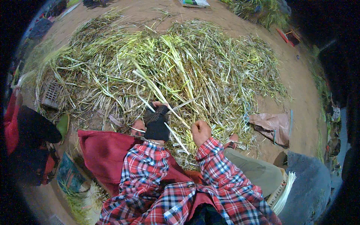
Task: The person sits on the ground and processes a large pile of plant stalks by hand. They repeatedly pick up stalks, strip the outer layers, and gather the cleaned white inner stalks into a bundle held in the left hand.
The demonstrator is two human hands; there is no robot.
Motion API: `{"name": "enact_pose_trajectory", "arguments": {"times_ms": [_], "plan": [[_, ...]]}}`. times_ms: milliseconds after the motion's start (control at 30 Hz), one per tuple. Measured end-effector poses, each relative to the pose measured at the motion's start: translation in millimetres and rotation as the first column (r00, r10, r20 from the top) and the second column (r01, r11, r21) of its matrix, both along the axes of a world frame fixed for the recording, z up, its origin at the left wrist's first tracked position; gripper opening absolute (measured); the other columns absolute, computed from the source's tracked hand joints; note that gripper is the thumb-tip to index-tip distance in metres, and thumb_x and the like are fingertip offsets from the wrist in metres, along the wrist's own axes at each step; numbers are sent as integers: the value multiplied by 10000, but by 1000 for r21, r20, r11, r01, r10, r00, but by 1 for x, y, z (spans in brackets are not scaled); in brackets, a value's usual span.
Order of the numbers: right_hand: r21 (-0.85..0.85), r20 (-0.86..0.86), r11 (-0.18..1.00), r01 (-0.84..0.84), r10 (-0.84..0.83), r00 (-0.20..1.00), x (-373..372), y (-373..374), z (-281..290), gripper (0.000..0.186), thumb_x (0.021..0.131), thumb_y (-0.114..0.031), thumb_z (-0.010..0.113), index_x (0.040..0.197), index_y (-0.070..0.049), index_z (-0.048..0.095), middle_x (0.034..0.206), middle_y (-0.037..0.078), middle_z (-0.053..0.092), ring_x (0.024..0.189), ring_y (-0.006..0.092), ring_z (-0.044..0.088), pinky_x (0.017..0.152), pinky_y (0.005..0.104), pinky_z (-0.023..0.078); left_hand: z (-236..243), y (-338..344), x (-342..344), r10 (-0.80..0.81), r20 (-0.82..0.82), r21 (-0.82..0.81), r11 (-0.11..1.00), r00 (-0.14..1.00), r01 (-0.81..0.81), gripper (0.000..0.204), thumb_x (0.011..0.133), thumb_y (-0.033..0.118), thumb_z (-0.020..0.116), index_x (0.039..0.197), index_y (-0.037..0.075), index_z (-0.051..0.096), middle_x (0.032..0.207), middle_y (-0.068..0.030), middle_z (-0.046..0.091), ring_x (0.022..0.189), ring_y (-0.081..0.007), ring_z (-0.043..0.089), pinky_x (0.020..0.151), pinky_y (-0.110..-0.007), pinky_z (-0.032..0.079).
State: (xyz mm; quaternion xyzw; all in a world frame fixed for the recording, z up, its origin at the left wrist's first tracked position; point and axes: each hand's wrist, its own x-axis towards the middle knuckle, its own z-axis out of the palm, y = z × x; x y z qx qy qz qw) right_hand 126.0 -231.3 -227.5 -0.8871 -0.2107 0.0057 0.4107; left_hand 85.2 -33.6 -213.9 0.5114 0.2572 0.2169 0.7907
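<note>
A long pale green-and-white plant stalk slants from the upper left down to my right hand. My left hand, in a black fingerless glove, is closed around the stalk's middle part and some loose white strips. The bare right hand pinches the stalk's thin lower end, its fingers curled in. Both hands are just above the near edge of a wide heap of green and straw-coloured stalks and leaves. I cannot make out the plant's exact kind.
A brown sack lies right of the heap, a slotted plastic basket at its left. White stalks lie bundled by my right leg. Close on the left is another person in dark clothes. More greens stand far right.
</note>
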Motion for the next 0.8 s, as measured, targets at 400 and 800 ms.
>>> {"name": "enact_pose_trajectory", "arguments": {"times_ms": [400,800], "plan": [[290,-199,913,-286,350,915,41,-10,26,276,832,-204,468,1011,-14,557,969,137,570,863,181,539,785,283,418,36,-30,-1,-197,-212,17,979,957,205,186,650,102,682,733,84,517,605,-7,520,498,-93,466,437,-230,374],[543,-646,585,602,-167,745,103,-86,51,167,760,-158,609,687,-67,488,593,22,520,475,89,463,431,207,375,-37,28,-29,304,-520,571,819,798,60,156,627,125,599,746,74,514,620,-37,535,496,-146,494,465,-280,404]]}}
